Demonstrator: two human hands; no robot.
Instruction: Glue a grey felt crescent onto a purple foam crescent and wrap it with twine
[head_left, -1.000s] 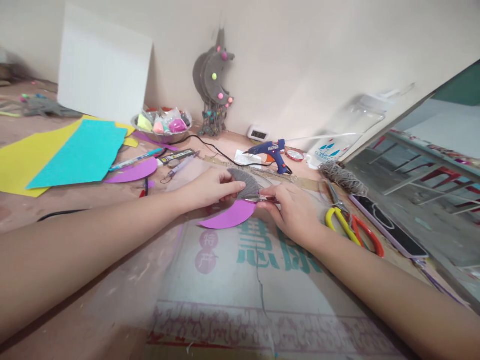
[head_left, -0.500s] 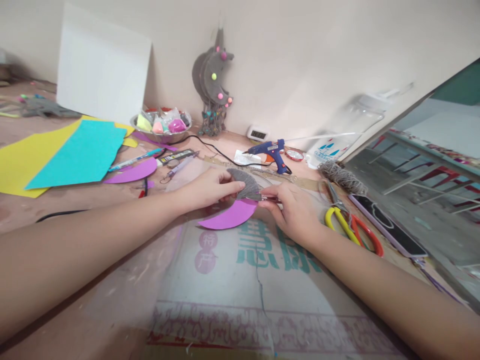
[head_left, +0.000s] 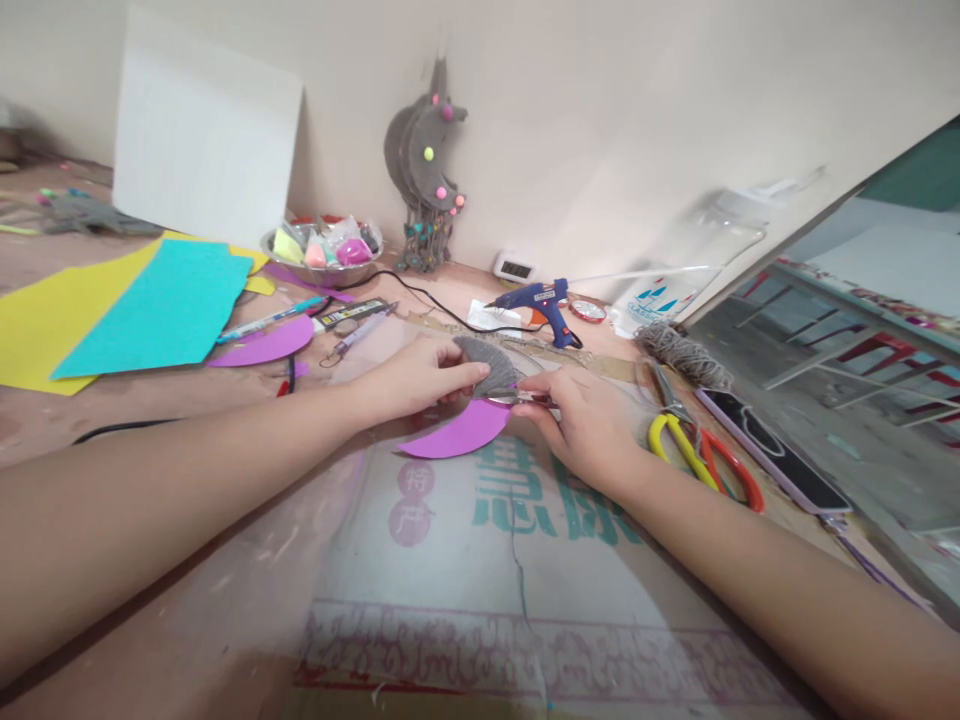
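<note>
My left hand point(head_left: 427, 378) is closed on a purple crescent wrapped in grey yarn point(head_left: 491, 368), thumb on top and fingers behind it. The bare purple end of the crescent point(head_left: 454, 432) curves out below, toward the left. At the wrapped part's right edge, my right hand point(head_left: 581, 415) pinches a slim metal tool point(head_left: 525, 399); its kind is partly hidden by the fingers. A grey yarn strand point(head_left: 532, 355) loops behind the hands. Below them lies a printed sheet point(head_left: 442, 590) on the table.
Scissors point(head_left: 701, 450), a yarn bundle point(head_left: 682, 355) and a phone point(head_left: 776, 450) lie right. Behind are a blue glue gun point(head_left: 551, 305), a clear jug point(head_left: 675, 270) and a bowl point(head_left: 322, 272) of bagged clay. Coloured sheets point(head_left: 150, 315) lie left; a decorated grey moon point(head_left: 412, 155) hangs on the wall.
My right hand has shifted slightly left, and the metal tool's shiny end now shows against the wrapped crescent. My left hand keeps its hold in nearly the same place.
</note>
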